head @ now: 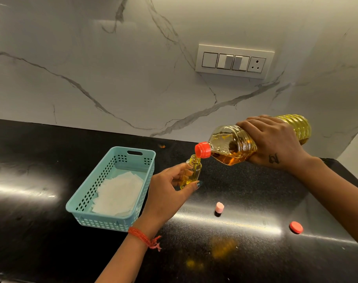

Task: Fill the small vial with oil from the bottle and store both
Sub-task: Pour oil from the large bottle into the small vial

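Switch panel (234,61) on marble wall (112,68) above black counter (31,180)

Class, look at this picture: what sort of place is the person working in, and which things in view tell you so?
Most likely a home kitchen. A polished black counter meets a marble-look wall bearing a switch and socket panel, and the right hand tips a bottle of cooking oil.

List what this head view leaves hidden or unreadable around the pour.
- Head view: the oil bottle has its middle covered by the right hand.
- Vial: the left hand covers its far side; fill level unclear through the glass.
- Any stream between the bottle's red spout and the vial mouth is too small to see.
- Both forearms are cut off by the frame edges.
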{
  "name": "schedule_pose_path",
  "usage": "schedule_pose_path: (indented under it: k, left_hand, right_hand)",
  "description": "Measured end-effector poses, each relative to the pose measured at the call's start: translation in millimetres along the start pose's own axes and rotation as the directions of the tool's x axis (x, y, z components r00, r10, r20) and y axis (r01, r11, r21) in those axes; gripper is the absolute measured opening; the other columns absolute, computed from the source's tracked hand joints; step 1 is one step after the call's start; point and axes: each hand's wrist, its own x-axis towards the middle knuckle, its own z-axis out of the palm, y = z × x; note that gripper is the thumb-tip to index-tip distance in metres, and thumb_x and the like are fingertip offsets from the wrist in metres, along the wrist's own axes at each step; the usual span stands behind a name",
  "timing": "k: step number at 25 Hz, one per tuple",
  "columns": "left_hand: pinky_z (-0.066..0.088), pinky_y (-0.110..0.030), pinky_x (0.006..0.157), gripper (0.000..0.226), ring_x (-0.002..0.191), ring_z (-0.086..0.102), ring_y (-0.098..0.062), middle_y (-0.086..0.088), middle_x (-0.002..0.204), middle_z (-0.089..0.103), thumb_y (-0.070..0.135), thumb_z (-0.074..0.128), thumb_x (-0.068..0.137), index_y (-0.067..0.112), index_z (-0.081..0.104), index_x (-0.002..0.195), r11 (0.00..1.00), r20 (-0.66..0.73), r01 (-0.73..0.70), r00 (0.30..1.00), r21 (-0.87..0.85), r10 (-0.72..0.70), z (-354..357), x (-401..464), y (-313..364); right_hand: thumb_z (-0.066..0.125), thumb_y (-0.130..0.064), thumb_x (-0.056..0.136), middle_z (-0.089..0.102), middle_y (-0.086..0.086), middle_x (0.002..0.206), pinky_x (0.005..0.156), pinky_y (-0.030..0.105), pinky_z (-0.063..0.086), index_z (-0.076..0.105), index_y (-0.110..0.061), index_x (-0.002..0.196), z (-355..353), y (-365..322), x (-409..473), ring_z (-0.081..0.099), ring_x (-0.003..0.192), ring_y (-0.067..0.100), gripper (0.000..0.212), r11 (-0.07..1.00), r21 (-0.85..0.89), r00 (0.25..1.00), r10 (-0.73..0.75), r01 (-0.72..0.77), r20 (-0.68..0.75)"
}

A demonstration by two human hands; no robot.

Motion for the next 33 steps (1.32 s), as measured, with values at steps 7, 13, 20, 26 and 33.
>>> schedule_pose_path:
  k: [7,13,20,26,33]
  left_hand:
    - [0.048,-0.004,0.071,0.042,0.085,0.064,-0.001,0.023,0.087,0.062,0.023,0.075,0.072,0.038,0.057,0.107,1.0,0.001,-0.005,1.0,-0.006,0.005,0.6,0.2,-1.0]
    - [0.046,-0.002,0.068,0.042,0.081,0.064,0.001,0.027,0.084,0.06,0.023,0.075,0.073,0.045,0.052,0.099,1.0,0.001,-0.004,1.0,0.007,0.004,0.1,1.0,1.3]
    - [0.042,0.002,0.064,0.042,0.083,0.058,0.016,0.028,0.083,0.059,0.022,0.075,0.072,0.045,0.052,0.098,1.0,-0.001,-0.008,1.0,-0.001,0.008,0.8,2.0,0.8]
    - [0.04,0.004,0.063,0.045,0.081,0.056,0.021,0.029,0.083,0.057,0.02,0.075,0.073,0.05,0.049,0.094,1.0,0.005,-0.005,1.0,0.001,0.005,1.4,1.8,1.8]
    - [0.043,0.0,0.064,0.04,0.08,0.063,0.005,0.027,0.084,0.06,0.021,0.075,0.072,0.044,0.056,0.099,1.0,0.013,0.008,1.0,-0.002,-0.008,1.4,1.5,-1.2]
  right_hand:
    - [0.048,-0.054,0.073,0.071,0.016,0.094,0.075,0.046,0.053,0.063,-0.003,0.105,-0.5,0.4,0.9,0.069,0.085,0.035,0.062,1.0,-0.009,1.0,0.002,-0.002,-0.003]
    - [0.048,-0.055,0.073,0.071,0.016,0.095,0.075,0.045,0.053,0.063,-0.003,0.105,0.2,1.2,1.2,0.069,0.085,0.035,0.063,1.0,-0.017,1.0,0.005,-0.005,0.0]
    - [0.047,-0.055,0.075,0.071,0.016,0.094,0.075,0.045,0.053,0.063,-0.003,0.105,-1.0,1.8,1.9,0.069,0.085,0.034,0.062,1.0,-0.026,1.0,0.003,-0.002,0.002]
    - [0.046,-0.055,0.076,0.071,0.016,0.095,0.076,0.045,0.053,0.064,-0.003,0.104,-1.7,2.0,2.4,0.069,0.086,0.034,0.062,0.999,-0.034,1.0,-0.001,0.001,-0.006]
    - [0.048,-0.054,0.075,0.071,0.016,0.094,0.076,0.045,0.054,0.064,-0.003,0.104,-1.3,3.0,2.8,0.069,0.085,0.034,0.061,0.999,-0.034,1.0,0.0,0.0,-0.006]
